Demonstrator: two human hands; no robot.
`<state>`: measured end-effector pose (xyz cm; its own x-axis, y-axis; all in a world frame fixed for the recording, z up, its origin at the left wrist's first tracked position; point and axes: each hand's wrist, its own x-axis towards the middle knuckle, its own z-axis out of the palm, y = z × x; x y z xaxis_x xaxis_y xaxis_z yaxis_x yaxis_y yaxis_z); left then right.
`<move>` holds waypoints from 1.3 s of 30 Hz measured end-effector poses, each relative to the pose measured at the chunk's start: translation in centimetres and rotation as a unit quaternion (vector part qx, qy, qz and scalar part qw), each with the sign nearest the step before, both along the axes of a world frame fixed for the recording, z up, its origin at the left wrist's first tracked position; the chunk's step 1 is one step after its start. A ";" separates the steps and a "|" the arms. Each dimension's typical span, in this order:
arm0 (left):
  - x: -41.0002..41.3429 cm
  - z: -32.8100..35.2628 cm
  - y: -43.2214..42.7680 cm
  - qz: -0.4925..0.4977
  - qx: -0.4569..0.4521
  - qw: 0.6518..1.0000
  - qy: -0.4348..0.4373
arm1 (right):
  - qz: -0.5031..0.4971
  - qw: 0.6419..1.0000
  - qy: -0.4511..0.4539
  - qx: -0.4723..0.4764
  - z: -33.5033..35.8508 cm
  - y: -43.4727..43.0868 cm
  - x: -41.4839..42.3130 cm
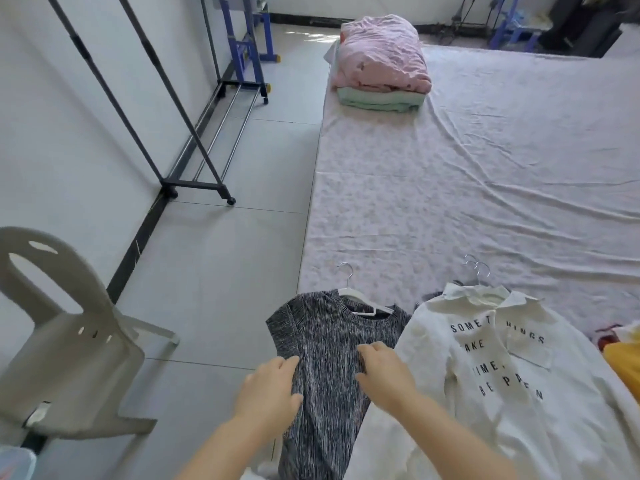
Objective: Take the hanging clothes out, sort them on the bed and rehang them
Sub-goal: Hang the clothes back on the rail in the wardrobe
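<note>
Grey top (329, 344) under left hand (270, 389), right hand (386, 375) — white shirt (512, 403) beside

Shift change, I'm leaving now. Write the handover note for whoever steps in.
Hands: left hand and right hand both on the grey top; pinching or only pressing, unclear.
Things: grey top on its hanger at the bed's near left corner, white shirt beside it, yellow garment at the right edge.
Done: no clothes on the rack's visible part; they lie on the bed.
Left: finish sorting, rehang all.
</note>
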<state>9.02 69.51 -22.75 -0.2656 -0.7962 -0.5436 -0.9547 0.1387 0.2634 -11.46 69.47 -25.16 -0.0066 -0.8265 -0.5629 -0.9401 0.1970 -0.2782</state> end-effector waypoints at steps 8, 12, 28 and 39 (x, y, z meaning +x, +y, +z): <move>-1.8 -6.3 -7.2 -0.023 0.059 0.998 0.012 | -0.027 0.997 0.013 0.075 -8.6 -10.4 -3.0; -1.7 -10.1 -10.1 -0.034 0.079 0.996 0.014 | -0.058 0.995 0.019 0.077 -13.5 -14.2 -4.3; -3.7 -14.7 -13.7 -0.018 0.006 0.999 0.044 | -0.127 0.991 -0.009 -0.045 -18.4 -16.4 -5.2; -5.0 -2.4 -13.4 -0.002 -0.159 0.977 0.142 | -0.089 0.958 -0.141 -0.235 -1.9 -10.8 -0.8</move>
